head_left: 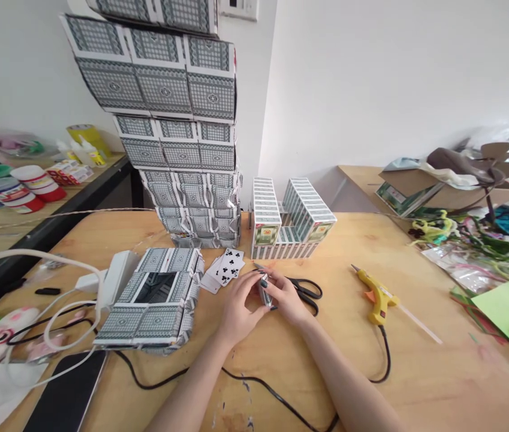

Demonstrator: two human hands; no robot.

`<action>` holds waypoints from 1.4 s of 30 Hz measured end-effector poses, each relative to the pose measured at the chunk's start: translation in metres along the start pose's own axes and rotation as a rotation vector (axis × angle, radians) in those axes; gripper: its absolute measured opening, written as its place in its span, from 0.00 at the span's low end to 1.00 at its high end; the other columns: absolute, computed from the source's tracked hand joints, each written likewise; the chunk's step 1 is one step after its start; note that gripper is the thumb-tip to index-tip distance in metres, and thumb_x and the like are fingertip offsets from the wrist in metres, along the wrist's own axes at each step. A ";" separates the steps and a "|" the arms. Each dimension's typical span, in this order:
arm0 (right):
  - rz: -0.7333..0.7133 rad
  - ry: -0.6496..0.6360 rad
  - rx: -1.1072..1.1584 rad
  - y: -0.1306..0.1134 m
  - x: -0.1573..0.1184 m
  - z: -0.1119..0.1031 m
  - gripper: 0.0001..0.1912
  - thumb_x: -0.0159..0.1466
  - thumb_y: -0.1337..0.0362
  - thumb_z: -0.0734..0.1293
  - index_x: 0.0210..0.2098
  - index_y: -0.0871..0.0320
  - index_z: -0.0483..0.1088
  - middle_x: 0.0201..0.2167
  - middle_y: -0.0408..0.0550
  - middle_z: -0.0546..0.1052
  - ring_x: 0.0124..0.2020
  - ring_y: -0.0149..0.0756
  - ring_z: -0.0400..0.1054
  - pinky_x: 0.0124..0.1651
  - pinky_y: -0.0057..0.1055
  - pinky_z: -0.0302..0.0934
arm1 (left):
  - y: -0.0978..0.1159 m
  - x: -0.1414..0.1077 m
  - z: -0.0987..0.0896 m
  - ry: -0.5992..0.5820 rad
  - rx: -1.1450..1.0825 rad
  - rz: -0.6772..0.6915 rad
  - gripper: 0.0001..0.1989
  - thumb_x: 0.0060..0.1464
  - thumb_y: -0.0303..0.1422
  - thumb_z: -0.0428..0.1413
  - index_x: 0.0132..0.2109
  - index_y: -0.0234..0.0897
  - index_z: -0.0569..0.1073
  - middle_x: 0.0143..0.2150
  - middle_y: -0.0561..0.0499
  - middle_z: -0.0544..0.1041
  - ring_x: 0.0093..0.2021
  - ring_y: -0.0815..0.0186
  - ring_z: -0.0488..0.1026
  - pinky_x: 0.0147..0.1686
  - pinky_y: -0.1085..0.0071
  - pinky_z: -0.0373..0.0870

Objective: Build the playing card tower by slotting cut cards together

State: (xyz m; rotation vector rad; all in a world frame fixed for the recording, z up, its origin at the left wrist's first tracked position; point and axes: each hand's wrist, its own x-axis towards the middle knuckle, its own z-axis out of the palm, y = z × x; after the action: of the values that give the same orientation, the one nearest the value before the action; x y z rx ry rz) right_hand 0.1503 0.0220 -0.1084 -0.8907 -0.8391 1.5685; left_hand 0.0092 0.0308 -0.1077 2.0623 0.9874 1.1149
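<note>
At the middle of the table, my left hand (241,309) and my right hand (288,298) meet with fingers closed around a small bundle of playing cards (266,293). My fingers hide most of it, so its fold or count is unclear. Black-handled scissors (310,291) lie beside my right hand, partly covered by it. Beyond my left hand, loose playing cards (229,267) are fanned on the table, a five of clubs face up. To the left lies a flat block built from grey patterned cards (146,321), with a dark rectangular opening.
A tall leaning tower of cards (211,144) and stacked card packs (267,207) stand at the back. A yellow glue gun (378,297) lies right, its black cable (272,393) crossing the front. A power strip (119,279), phone (68,390) and craft clutter (483,240) flank the sides.
</note>
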 end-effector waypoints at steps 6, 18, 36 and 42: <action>-0.082 -0.007 -0.010 0.003 0.000 -0.001 0.23 0.51 0.60 0.70 0.44 0.56 0.64 0.36 0.47 0.73 0.36 0.37 0.69 0.39 0.33 0.62 | 0.002 0.001 0.000 0.026 -0.044 0.022 0.28 0.43 0.34 0.59 0.52 0.42 0.61 0.52 0.45 0.67 0.53 0.59 0.64 0.49 0.59 0.65; 0.003 -0.056 -0.048 -0.003 -0.001 -0.004 0.31 0.47 0.64 0.72 0.49 0.54 0.60 0.38 0.47 0.72 0.37 0.38 0.69 0.41 0.36 0.63 | 0.001 0.003 0.000 0.029 -0.049 0.046 0.26 0.44 0.31 0.59 0.52 0.43 0.62 0.52 0.46 0.66 0.53 0.59 0.63 0.50 0.58 0.63; -0.541 0.101 -0.828 0.003 -0.015 0.011 0.31 0.50 0.73 0.65 0.52 0.54 0.56 0.48 0.52 0.67 0.51 0.44 0.60 0.53 0.43 0.55 | 0.002 0.012 -0.019 -0.324 -0.955 -0.636 0.21 0.46 0.36 0.57 0.50 0.39 0.68 0.48 0.46 0.71 0.49 0.57 0.67 0.45 0.60 0.66; -0.512 0.199 -0.858 0.010 -0.011 0.008 0.37 0.49 0.71 0.67 0.57 0.54 0.51 0.54 0.54 0.60 0.54 0.46 0.56 0.55 0.46 0.53 | -0.001 0.014 -0.022 -0.305 -0.996 -0.581 0.24 0.43 0.28 0.60 0.50 0.37 0.68 0.50 0.43 0.70 0.52 0.58 0.66 0.52 0.58 0.60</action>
State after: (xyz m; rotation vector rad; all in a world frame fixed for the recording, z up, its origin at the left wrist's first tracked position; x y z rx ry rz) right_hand 0.1405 0.0087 -0.1125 -1.2673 -1.4896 0.6306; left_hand -0.0047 0.0460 -0.0922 0.9999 0.6065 0.7118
